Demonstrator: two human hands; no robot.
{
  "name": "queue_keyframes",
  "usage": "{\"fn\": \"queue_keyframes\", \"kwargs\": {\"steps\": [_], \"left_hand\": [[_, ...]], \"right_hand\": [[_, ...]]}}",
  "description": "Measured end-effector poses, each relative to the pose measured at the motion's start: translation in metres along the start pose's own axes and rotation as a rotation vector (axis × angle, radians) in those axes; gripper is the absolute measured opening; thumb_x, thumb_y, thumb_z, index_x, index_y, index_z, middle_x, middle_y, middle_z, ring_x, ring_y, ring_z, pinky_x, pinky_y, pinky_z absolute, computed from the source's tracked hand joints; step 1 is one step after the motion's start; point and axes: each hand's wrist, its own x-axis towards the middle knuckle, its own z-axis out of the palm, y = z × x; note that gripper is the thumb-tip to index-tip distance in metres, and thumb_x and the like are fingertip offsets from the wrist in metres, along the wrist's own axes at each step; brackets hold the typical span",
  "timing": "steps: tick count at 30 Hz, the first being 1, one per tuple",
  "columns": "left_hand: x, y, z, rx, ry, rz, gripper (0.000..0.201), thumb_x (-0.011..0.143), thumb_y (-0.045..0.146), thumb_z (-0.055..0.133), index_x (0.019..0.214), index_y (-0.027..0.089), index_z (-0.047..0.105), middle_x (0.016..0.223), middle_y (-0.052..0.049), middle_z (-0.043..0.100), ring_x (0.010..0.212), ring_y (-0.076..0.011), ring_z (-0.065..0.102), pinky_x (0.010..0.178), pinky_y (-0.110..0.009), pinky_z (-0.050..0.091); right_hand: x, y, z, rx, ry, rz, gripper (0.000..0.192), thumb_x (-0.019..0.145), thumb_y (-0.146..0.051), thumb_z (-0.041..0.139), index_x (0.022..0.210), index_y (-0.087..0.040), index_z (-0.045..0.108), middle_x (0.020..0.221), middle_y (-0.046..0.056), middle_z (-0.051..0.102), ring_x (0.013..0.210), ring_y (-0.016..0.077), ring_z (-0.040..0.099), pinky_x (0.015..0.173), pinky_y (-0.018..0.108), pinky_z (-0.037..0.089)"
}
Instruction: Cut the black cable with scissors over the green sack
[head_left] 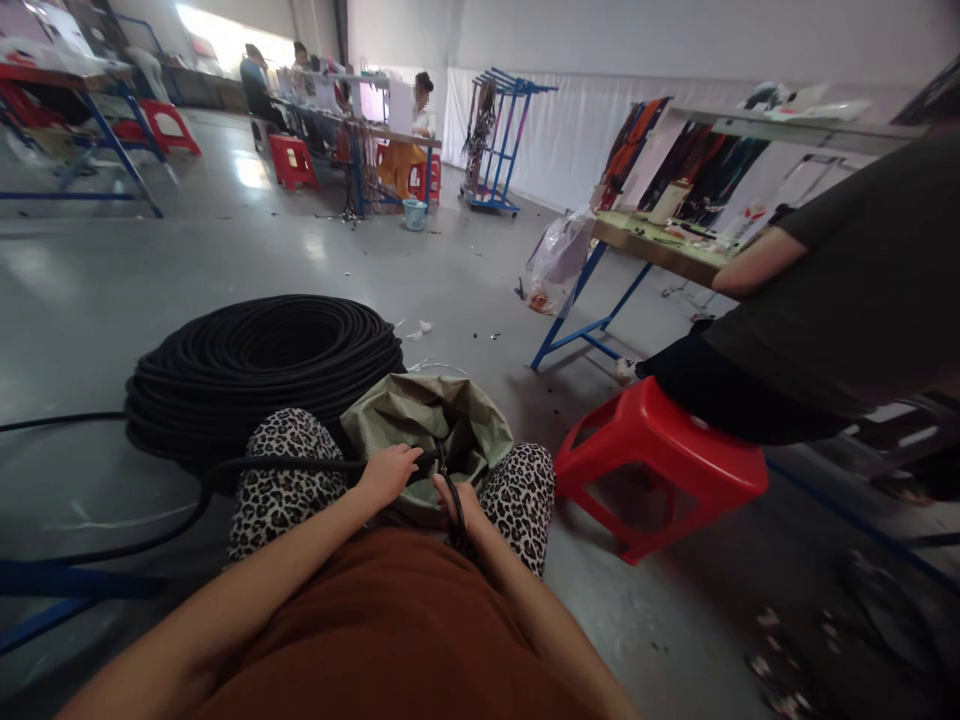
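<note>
Black cable (300, 463) gripped in left hand (388, 474), right hand (468, 504) just beside it, holding scissors (453, 497)

Brown top (390, 640), patterned trousers (521, 505) — leopard print

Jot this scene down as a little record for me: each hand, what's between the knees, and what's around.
Left hand: the hand grips a black cord
Right hand: the hand holds dark-handled scissors, blades near the cord's end
Between the knees: an open green-grey sack
On the floor: a large black coil
To the right: a co-worker on a red stool, at a table
</note>
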Motion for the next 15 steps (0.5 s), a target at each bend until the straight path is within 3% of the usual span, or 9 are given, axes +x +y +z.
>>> {"fn": "queue_keyframes", "kwargs": {"steps": [10,15], "left_hand": [[-0.0041,-0.0102,-0.0005,0.043,0.002,-0.005,0.040,0.103,0.016,0.054,0.140,0.021,0.069,0.123,-0.014,0.079,0.115,-0.0253,0.074,0.101,-0.037,0.054],[-0.0018,-0.0073,-0.0026,0.037,-0.026,-0.024,0.040,0.103,0.018,0.054,0.140,0.022,0.070,0.124,-0.014,0.079,0.114,-0.0254,0.074,0.101,-0.036,0.054]], "right_hand": [[0.0002,-0.0021,-0.0005,-0.074,0.036,0.016,0.057,0.108,-0.048,0.059,0.058,-0.020,0.053,0.047,-0.001,0.050,0.035,0.0111,0.047,0.036,0.021,0.040],[0.0041,0.0019,0.0005,-0.041,0.038,0.021,0.055,0.103,-0.054,0.066,0.061,-0.021,0.054,0.046,-0.002,0.049,0.035,0.0112,0.045,0.035,0.020,0.038]]}}
